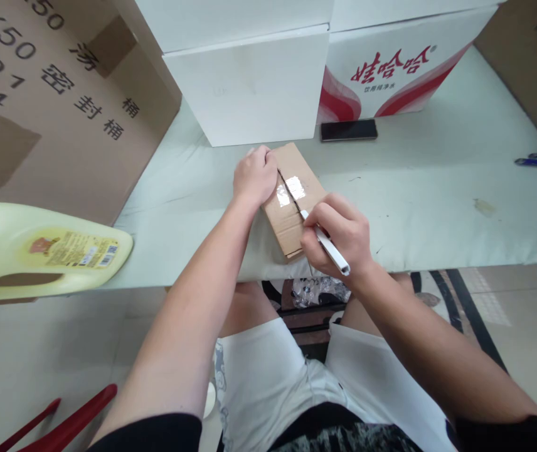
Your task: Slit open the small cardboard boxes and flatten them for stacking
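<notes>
A small brown cardboard box [281,221] lies at a slant on the cloth-covered table near its front edge. Clear tape [292,190] crosses its top seam and looks split along that line. My left hand [254,174] is closed at the box's far left corner, fingers curled against it. In my right hand [344,229] is a white utility knife [335,254], gripped like a pen. Its front end rests at the seam on the near part of the top; the blade tip is hard to make out.
White cartons [259,94] stand behind the box, with a black phone [348,130] before them. To the left are a large brown carton [90,150] and a pale yellow jug [75,245]. Blue-handled scissors or a similar tool [534,161] lie far right. Crumpled clear plastic [318,292] shows below the table edge.
</notes>
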Demonstrator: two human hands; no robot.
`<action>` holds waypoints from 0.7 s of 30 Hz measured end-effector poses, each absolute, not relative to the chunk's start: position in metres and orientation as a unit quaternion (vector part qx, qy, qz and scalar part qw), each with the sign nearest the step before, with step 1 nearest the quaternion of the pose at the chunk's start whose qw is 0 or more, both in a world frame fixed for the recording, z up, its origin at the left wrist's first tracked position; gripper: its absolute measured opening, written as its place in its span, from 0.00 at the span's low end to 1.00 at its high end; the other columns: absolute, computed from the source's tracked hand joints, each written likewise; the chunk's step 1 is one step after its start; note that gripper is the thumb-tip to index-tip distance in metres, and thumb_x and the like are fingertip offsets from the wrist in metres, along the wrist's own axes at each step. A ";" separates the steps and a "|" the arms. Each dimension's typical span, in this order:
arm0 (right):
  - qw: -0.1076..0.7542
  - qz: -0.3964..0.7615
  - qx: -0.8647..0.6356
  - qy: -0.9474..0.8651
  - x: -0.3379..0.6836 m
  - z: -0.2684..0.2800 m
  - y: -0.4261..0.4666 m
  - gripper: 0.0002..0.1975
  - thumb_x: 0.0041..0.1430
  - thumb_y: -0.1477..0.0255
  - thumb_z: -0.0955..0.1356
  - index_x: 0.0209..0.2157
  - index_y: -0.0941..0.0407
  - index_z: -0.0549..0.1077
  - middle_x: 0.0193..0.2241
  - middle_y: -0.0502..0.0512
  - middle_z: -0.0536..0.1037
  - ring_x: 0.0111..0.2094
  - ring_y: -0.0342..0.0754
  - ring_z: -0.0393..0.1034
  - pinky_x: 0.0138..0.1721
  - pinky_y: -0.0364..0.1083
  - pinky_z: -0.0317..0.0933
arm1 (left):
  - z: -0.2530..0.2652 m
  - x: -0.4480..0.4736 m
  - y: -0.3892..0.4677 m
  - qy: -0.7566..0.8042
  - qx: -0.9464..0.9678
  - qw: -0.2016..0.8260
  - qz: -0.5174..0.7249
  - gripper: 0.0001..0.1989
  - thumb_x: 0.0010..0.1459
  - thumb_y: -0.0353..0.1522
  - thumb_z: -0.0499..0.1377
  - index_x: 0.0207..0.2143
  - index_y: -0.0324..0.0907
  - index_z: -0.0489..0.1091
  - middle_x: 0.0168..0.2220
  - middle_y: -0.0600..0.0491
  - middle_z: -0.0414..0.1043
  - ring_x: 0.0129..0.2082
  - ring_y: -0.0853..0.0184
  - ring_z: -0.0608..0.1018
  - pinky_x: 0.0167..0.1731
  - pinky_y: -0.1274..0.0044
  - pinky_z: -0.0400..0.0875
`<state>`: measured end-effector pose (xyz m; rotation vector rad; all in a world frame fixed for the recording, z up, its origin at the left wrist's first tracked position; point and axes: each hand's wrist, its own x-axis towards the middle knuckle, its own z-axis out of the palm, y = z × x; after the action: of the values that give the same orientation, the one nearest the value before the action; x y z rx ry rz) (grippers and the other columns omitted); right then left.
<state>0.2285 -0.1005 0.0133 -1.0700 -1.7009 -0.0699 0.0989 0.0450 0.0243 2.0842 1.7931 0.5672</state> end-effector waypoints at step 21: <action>0.317 -0.044 -0.685 -0.655 0.370 -0.099 -0.153 0.14 0.58 0.70 0.66 0.47 0.53 0.73 0.58 0.68 0.76 0.59 0.64 0.72 0.60 0.68 0.66 | 0.028 0.099 0.043 0.628 0.725 0.198 0.202 0.20 0.69 0.34 0.43 0.43 0.51 0.75 0.53 0.48 0.78 0.61 0.53 0.73 0.60 0.64 0.68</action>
<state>0.3704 -0.1526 -0.0991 -1.8024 -1.7247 -0.1154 0.0993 0.0433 0.0281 2.0279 1.7582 0.5655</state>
